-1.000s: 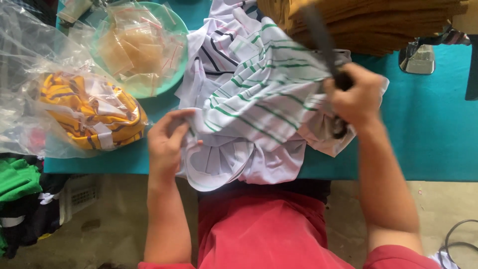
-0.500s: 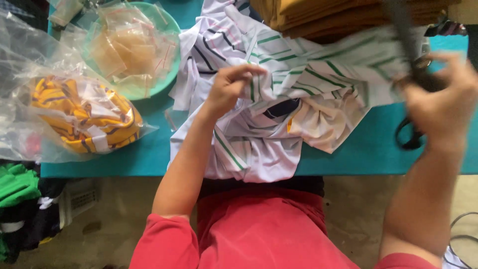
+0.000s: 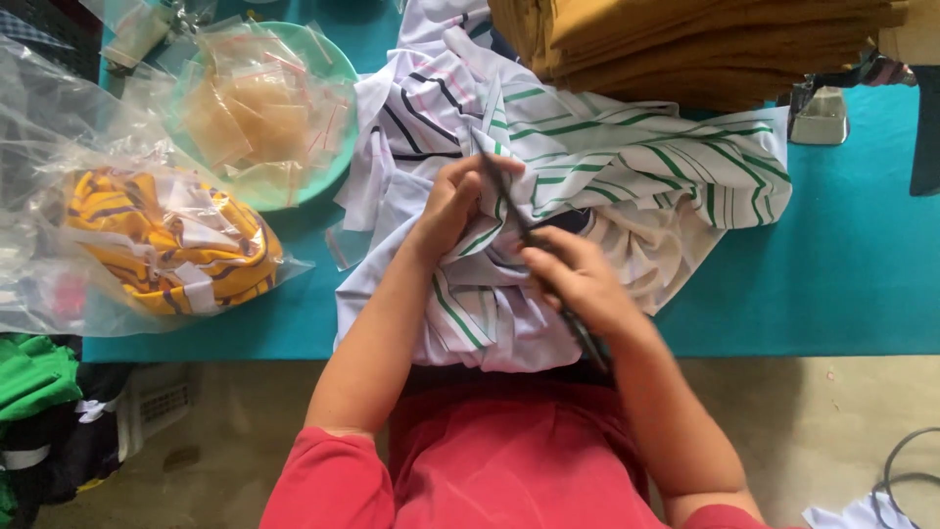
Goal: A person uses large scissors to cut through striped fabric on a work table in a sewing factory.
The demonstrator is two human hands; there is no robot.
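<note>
A: What is being shown on the work surface?

B: A teal table (image 3: pixel 842 264) is being viewed from above. A white shirt with green stripes (image 3: pixel 627 186) is being spread across its middle, bunched at the near edge, with a second white garment with dark stripes (image 3: pixel 411 118) lying partly under it on the far left side.

A: How are the hands being used?

B: The left hand (image 3: pixel 455 201) is being closed on a fold of the striped shirt, fingers curled tight around the cloth. The right hand (image 3: pixel 578 279) is being wrapped around dark scissors (image 3: pixel 534 245), whose blades are being pointed far and left toward the gripped fold; whether the blades are parted cannot be told, the picture being blurred there.

A: What is being kept around the shirt?

B: At far left, a green bowl (image 3: pixel 338 167) is being filled with small clear bags. Nearer, a clear plastic bag (image 3: pixel 59 127) is being laid over yellow striped garments (image 3: pixel 166 240). At far right, a stack of mustard-brown cloth (image 3: pixel 685 44) is being held on the table.

A: And the room?

B: A bare concrete floor (image 3: pixel 832 421) is being seen below the table edge, with green clothing (image 3: pixel 34 377) piled at near left.
</note>
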